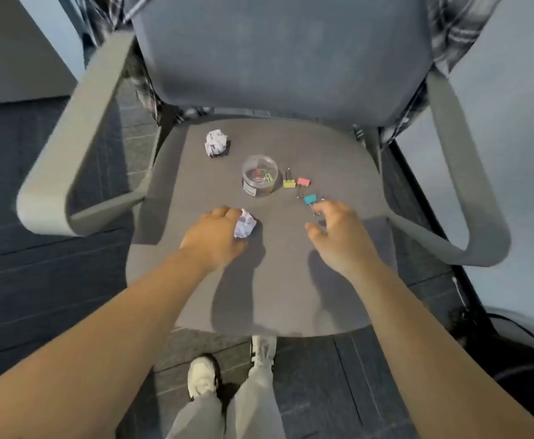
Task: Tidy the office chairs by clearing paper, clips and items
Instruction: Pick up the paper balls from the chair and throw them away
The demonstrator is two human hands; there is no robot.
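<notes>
Fingers [227,213] of L hand [215,239] grip paper ball [245,227]; R hand [341,236] spread.

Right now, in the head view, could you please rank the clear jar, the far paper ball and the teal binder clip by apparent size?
1. clear jar
2. far paper ball
3. teal binder clip

Similar distances, so the order seems safe.

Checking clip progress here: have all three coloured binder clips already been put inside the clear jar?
No. The yellow clip, pink clip and blue clip all lie on the chair seat, right of the clear jar.
</notes>
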